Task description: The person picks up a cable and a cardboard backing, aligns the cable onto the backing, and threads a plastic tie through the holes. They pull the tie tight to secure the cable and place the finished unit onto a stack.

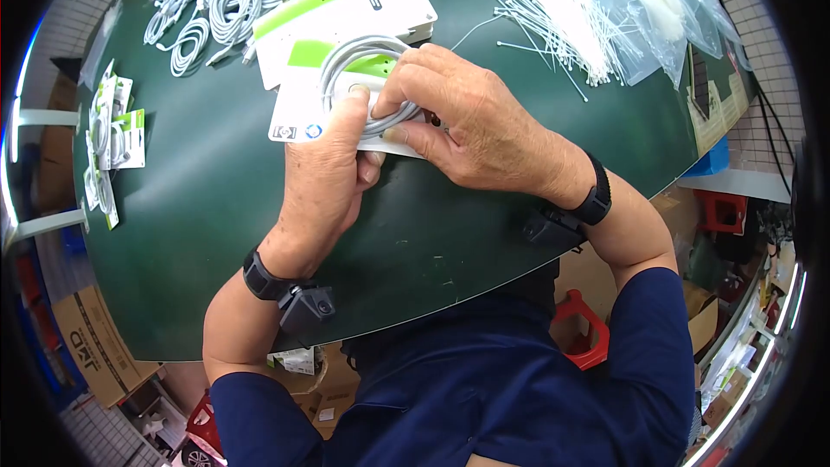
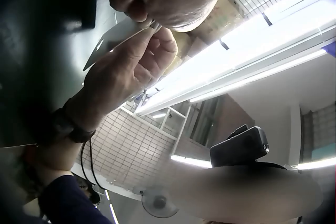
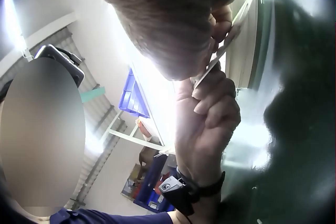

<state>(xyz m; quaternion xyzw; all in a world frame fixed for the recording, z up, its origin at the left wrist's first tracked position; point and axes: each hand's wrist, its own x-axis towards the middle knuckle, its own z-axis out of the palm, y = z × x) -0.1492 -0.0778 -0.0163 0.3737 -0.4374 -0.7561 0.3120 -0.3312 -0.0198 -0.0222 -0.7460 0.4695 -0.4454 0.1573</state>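
Observation:
A coiled grey cable (image 1: 335, 65) lies against a white and green card (image 1: 298, 108), both held up over the near side of a card stack. The left hand (image 1: 324, 151) grips the card, thumb on its face inside the coil and fingers curled behind. From the right, the right hand (image 1: 471, 121) pinches the coil and card edge between thumb and fingers. In the left wrist view the card (image 2: 113, 37) is seen edge-on by the right hand (image 2: 118, 79). The right wrist view shows the left hand's (image 3: 210, 113) fingers curled under the card (image 3: 228, 40).
A stack of white and green cards (image 1: 346, 13) lies just beyond the hands. Many coiled cables (image 1: 233, 0) are heaped at the back left. White cable ties (image 1: 571, 30) and plastic bags (image 1: 661, 13) lie at the back right. Carded cables (image 1: 112, 134) sit at the left edge.

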